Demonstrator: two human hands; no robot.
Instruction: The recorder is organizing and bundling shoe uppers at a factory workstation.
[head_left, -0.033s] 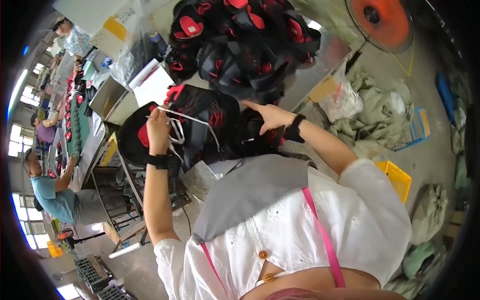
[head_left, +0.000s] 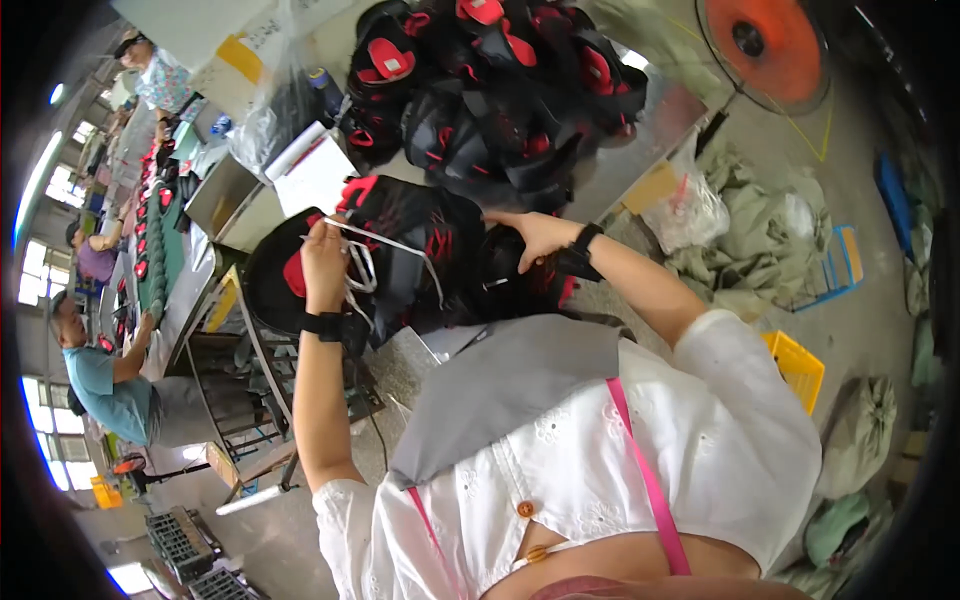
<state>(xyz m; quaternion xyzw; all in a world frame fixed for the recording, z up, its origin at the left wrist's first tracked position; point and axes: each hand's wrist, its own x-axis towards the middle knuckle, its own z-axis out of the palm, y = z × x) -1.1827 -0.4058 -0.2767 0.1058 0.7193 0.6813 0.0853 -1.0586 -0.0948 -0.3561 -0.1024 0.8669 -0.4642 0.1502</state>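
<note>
Black shoe uppers with red parts (head_left: 410, 207) lie in a bunch at the table's near edge. My left hand (head_left: 324, 268) is closed in a pinch on a thin white lace (head_left: 398, 239), over the left end of the bunch. The lace runs right across the black material, with loops hanging beside my fingers. My right hand (head_left: 546, 236) lies at the right end, its thumb and forefinger stretched apart over a black upper (head_left: 503, 262). The other fingers of that hand are partly hidden.
A large pile of black and red uppers (head_left: 480, 130) covers the far table. White paper (head_left: 312, 180) lies left of it. An orange fan (head_left: 790, 50) stands far right, near greenish cloth (head_left: 750, 230) and a yellow crate (head_left: 797, 368). A co-worker (head_left: 110, 375) stands left.
The whole view has shifted slightly. Both hands keep nearly the same place and grip on the work.
</note>
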